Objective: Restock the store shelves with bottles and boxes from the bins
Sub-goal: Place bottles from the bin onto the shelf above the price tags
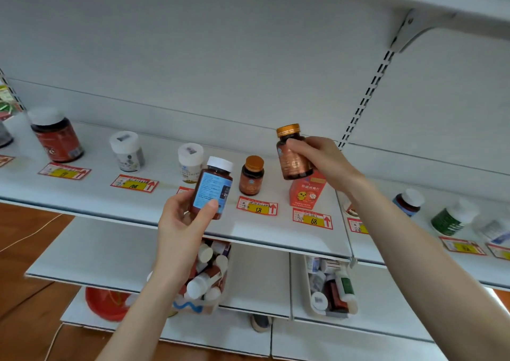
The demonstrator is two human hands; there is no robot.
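Two bare forearms (430, 264) reach up from 6 o'clock toward a white shelf (91, 195) running from 9 to 3 o'clock; on the tier below sit a bin (204, 307) at 6 o'clock and a second bin (331, 314) at 5 o'clock, both full of bottles. At centre the left hand (179, 222) grips a brown bottle (212, 187), white-capped and blue-labelled, held in the air before the shelf edge. At 2 o'clock of it the right hand (323, 159) grips a gold-capped bottle (294, 156), raised above an orange box (306, 192). A smaller bottle (251, 176) with a like cap stands on the shelf between the two. Good shelving would likely mean setting each bottle upright behind its own tag, label forward, the gold-capped one lowered clear of the box. Red-and-yellow tags (258, 205) read 108, 58 and 68; the box carries Chinese characters and a chick cartoon; bottle print is too small to read
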